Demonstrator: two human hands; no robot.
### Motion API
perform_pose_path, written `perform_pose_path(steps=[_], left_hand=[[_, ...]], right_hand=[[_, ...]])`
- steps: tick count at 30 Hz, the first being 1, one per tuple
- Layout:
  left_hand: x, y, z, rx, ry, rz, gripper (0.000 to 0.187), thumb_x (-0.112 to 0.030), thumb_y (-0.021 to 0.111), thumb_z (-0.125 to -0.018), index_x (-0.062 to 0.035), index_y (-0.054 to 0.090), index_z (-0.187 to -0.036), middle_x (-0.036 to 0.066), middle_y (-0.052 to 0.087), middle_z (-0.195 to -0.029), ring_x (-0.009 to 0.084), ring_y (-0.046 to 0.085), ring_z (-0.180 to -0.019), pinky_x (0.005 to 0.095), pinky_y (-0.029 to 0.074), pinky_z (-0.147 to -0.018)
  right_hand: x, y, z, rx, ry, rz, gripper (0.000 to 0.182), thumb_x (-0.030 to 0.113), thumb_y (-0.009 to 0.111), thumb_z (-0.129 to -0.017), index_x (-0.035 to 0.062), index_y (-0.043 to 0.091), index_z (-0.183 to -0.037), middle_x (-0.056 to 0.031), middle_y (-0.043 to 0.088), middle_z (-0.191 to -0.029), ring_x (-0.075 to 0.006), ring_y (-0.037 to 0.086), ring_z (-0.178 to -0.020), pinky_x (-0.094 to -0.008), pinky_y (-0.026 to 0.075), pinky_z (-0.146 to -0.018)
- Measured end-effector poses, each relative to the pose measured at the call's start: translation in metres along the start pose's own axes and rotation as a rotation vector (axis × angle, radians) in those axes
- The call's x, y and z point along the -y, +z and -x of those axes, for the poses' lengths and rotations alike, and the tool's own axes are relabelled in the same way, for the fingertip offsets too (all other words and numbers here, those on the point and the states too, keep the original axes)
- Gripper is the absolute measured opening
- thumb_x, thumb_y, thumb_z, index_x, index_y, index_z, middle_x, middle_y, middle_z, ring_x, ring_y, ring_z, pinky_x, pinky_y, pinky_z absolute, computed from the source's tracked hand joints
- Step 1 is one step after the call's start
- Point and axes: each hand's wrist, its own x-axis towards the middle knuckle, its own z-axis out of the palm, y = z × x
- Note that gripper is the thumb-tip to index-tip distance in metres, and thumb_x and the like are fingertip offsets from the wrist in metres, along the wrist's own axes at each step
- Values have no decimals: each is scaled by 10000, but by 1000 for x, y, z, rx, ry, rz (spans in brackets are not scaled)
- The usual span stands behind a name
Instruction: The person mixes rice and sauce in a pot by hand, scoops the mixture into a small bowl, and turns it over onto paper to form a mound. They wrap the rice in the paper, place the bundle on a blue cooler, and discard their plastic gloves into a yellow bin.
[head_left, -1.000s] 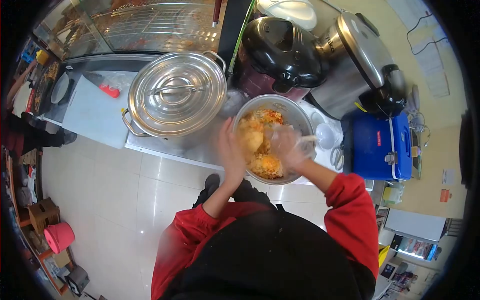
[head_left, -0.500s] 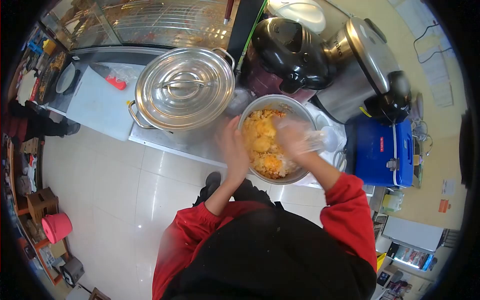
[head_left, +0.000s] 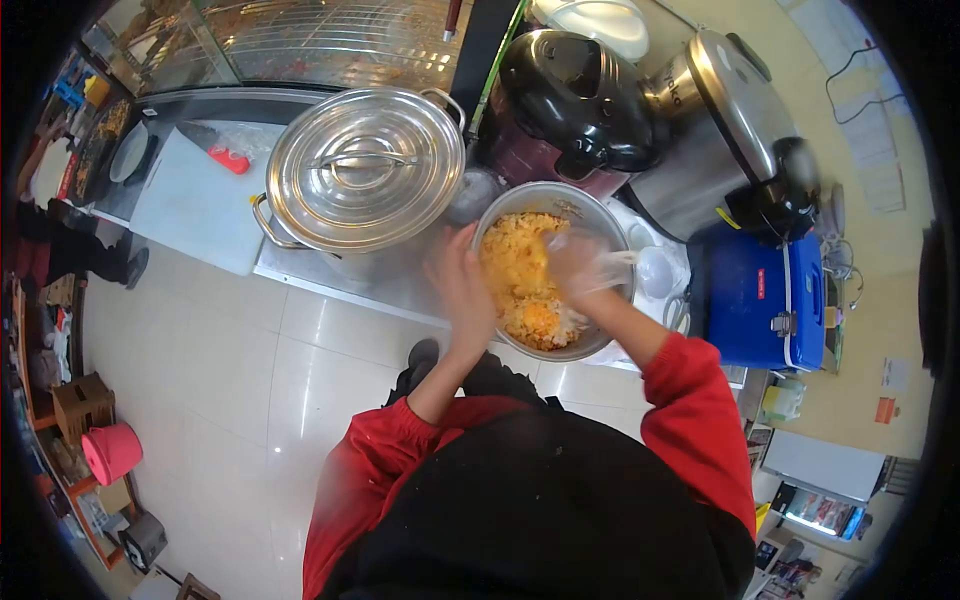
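Observation:
A round metal pot (head_left: 618, 215) holds orange-yellow rice (head_left: 520, 245), with a paler patch of rice near its lower right side. My left hand (head_left: 468, 295) is at the pot's left rim, fingers along the edge and holding it. Inside the pot, my right hand (head_left: 578, 262) wears a clear plastic glove and touches the rice. Motion smears its fingers, so their grip is hidden. Left of the pot, a large lidded stockpot (head_left: 365, 170) stands on the metal counter (head_left: 350, 293).
A white cutting board (head_left: 195, 205) lies at left with a red-handled knife (head_left: 230, 160). Behind the pot stand a black rice cooker (head_left: 575, 90) and a steel dispenser (head_left: 700, 130). A blue cooler box (head_left: 745, 300) sits at right. Another person's legs (head_left: 90, 248) show far left.
My right hand shifts slightly within the pot, and the yellow lumps in the rice look more spread out. My left hand stays at the rim. The view has tilted a little.

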Motion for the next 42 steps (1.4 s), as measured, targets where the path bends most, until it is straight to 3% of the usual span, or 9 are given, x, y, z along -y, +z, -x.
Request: perform_pose_path(steps=[3,7,13,20,25,28,31,34,42], left_hand=[[5,2,0,1,3,55,313,-188,322,-940,-92,438,-1215,69,518,-1230,221,276,-1303,503,-87,-1029],[6,3,0,-27,12,54,314,-191,326,-939,-87,442,-1212,74,525,-1216,219,296,-1284,493,-53,-1034],[-5,-3,-3,-45,21,23,332,-235,338,-934,-76,464,-1197,91,475,-1222,279,357,-1202,480,126,-1044],[2,2,-1,-66,-16,164,315,-165,373,-914,-15,463,-1176,134,485,-1179,271,404,-1137,380,270,-987],[2,0,2,-78,11,83,308,-172,391,-909,-26,476,-1166,126,493,-1165,272,408,-1130,382,272,-980],[0,-1,-1,-74,51,28,301,-181,403,-906,-37,487,-1158,122,500,-1158,274,410,-1124,385,270,-977],[-3,-2,-1,-72,54,-31,294,-184,418,-901,-45,497,-1148,120,506,-1149,274,413,-1118,386,271,-975],[-5,-1,-1,-85,46,-36,269,-156,429,-897,-33,505,-1124,119,520,-1125,261,433,-1094,368,292,-958],[3,1,-12,-80,71,88,220,-147,428,-889,-50,533,-1056,116,558,-1042,273,498,-1021,369,347,-912]], right_hand=[[10,9,-19,347,-102,159,229,168,435,-853,103,593,-1004,-115,605,-702,-239,625,-652,-408,458,-533],[-16,-30,-10,32,-143,-61,181,164,473,-823,125,631,-901,-115,613,-728,-250,625,-644,-412,478,-552],[34,-81,9,254,208,-276,128,149,499,-799,138,624,-820,-151,607,-763,-281,619,-701,-391,480,-581],[5,-25,-8,80,-402,-212,206,200,529,-749,41,658,-767,-133,632,-710,-275,631,-658,-397,484,-546],[50,-24,-10,425,-162,-236,426,343,650,-671,85,646,-1010,-129,621,-1021,-294,598,-931,-410,466,-796],[29,-24,-2,394,-162,-244,504,360,680,-655,73,612,-1064,-145,578,-1113,-292,552,-1034,-429,429,-850],[19,-64,-13,749,-134,49,563,316,682,-658,71,548,-1148,-145,572,-1106,-284,557,-1008,-433,416,-859],[-12,-36,13,-211,-208,-1,518,251,654,-692,64,525,-1158,-120,612,-963,-265,612,-816,-424,470,-710],[19,-9,5,-8,-561,-214,294,142,551,-759,113,545,-1052,-88,594,-779,-227,605,-656,-351,455,-500]])
